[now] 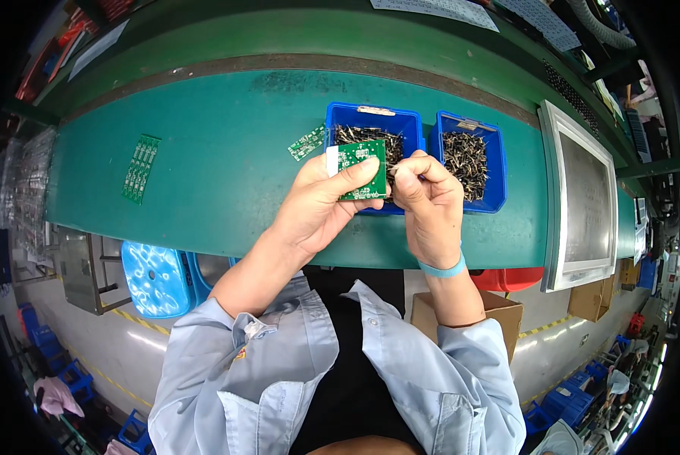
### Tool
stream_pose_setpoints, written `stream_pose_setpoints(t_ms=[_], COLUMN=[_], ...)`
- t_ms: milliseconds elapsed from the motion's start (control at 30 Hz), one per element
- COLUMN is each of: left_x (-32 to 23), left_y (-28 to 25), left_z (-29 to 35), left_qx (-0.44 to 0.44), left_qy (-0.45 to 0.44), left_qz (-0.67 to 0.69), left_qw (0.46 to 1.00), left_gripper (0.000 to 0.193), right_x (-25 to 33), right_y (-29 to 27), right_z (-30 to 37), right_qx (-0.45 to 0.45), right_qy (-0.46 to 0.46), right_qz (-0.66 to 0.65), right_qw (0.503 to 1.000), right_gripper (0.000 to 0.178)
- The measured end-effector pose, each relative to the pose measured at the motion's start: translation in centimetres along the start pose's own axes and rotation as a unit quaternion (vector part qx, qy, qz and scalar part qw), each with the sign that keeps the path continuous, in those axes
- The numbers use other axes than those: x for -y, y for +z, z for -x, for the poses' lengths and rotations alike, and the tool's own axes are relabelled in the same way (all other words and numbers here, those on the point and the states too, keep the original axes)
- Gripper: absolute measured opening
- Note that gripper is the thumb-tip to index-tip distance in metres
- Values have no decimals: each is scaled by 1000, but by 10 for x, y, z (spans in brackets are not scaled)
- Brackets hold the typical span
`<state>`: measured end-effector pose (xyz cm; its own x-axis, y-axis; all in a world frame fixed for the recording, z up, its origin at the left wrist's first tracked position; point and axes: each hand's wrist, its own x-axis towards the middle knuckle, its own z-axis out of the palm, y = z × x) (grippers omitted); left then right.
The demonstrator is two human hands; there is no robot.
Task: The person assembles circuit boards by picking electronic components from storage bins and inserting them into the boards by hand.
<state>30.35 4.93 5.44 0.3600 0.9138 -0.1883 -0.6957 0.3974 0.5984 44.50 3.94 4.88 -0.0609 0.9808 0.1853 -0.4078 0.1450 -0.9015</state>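
Observation:
My left hand (317, 201) grips a green circuit board (359, 154), with its thumb pressed on the face, in front of the left blue bin (412, 116). At the board's right edge, the thumb and forefinger of my right hand (437, 201) are pinched together. Something small and thin seems to be between those fingertips, too small to name. Many dark small parts with thin metal leads (347, 135) fill the left bin, partly hidden by the board and hands. Similar parts (467, 163) lie in the right blue bin (495, 199). A light blue band (442, 270) circles my right wrist.
On the green bench, one circuit board panel (307, 142) lies beside the left bin and another (140, 168) lies far left. A metal-framed screen (550, 227) stands at right. Below the front edge are a blue stool (154, 280), a red stool (516, 279) and a cardboard box (504, 318).

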Motion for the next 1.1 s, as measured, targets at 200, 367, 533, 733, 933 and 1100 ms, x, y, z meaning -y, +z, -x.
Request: stream_pose_setpoints(t_ms=[200,367,533,733,933,1100], left_x=[0,2,7,11,7,9], left_y=[-1,-2,7,15,11,9], left_z=[-1,-2,-4,-7,-6,-6], left_qx=[-39,-42,-29,16,17,8], left_qy=[6,1,4,8,-9,13], left_qz=[3,-11,-28,-15,6,-38], left_qw=[999,999,999,1000,1000,999], left_gripper=[19,17,16,14,12,11], right_x=[7,14,14,13,8,7], right_y=[-12,-22,-18,-4,-7,-7], right_z=[2,-1,3,8,5,3], right_qx=[-83,-119,-97,-86,-31,24], right_qy=[51,38,50,51,23,-19], right_qz=[-143,-153,-133,-20,9,67], right_qw=[985,980,985,995,999,997], right_gripper=[8,6,7,6,4,3])
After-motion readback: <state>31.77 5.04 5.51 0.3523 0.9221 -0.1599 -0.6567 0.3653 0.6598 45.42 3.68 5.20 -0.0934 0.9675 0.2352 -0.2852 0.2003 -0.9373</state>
